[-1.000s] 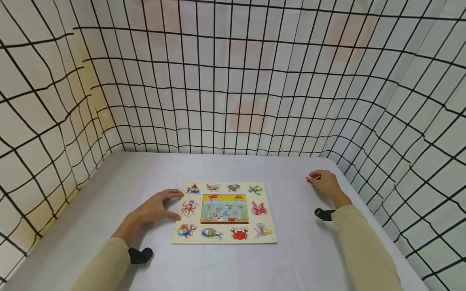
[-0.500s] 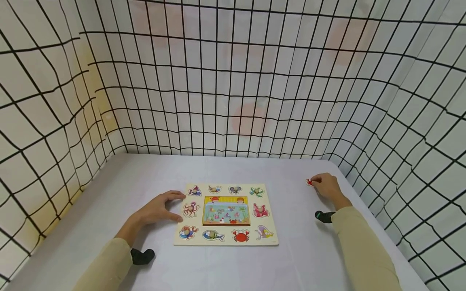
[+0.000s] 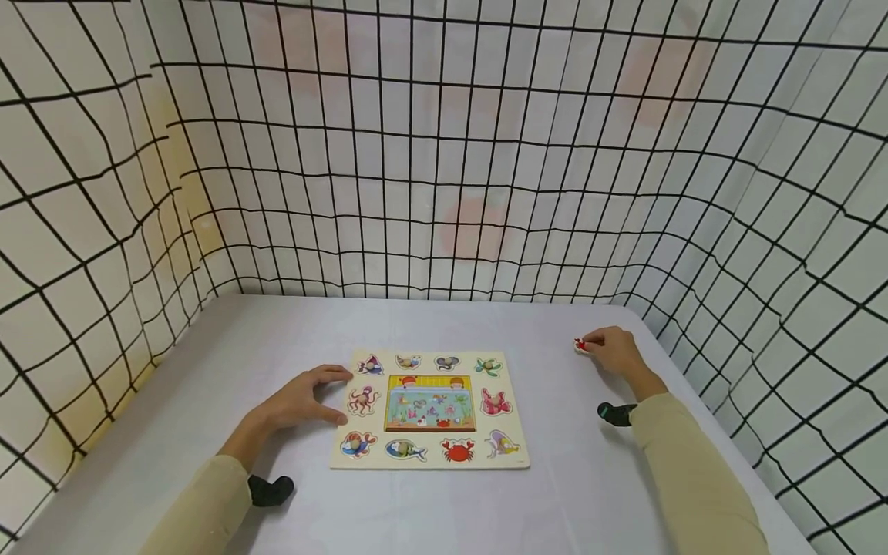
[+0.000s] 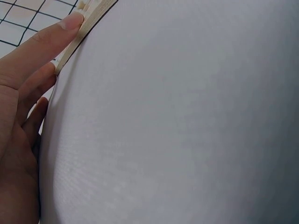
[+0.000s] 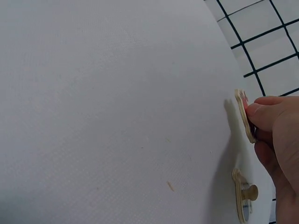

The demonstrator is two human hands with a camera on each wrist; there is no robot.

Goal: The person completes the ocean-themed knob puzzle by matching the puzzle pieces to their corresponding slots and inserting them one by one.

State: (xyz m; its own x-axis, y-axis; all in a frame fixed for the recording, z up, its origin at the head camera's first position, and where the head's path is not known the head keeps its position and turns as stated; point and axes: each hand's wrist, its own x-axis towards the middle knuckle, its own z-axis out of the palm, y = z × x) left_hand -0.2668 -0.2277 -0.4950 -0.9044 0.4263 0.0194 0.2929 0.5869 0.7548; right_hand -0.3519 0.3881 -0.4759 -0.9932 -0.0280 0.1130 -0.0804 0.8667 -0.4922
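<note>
A cream wooden knob puzzle board (image 3: 486,421) with sea animals round an aquarium picture (image 3: 430,405) lies on the white table. My left hand (image 3: 298,397) rests at its left side, thumb and fingertips spread against the edge; the left wrist view shows the thumb (image 4: 46,42) touching the board's rim. Off to the right, my right hand (image 3: 620,354) pinches a red crab-like puzzle piece (image 3: 580,345). In the right wrist view that piece (image 5: 244,114) is held tilted above the table. Below this hand lies another puzzle piece with a round wooden knob (image 5: 243,196).
Black wire mesh (image 3: 444,185) stands in front of white sheeting at the back and both sides. The table's (image 3: 416,509) far corner curves close behind the right hand. Tiny light-brown scraps (image 5: 170,186) lie on the cloth.
My right hand has picked the red puzzle piece up slightly and shifted it a little left. The left hand and the board have kept their places relative to each other; the head view tilted slightly.
</note>
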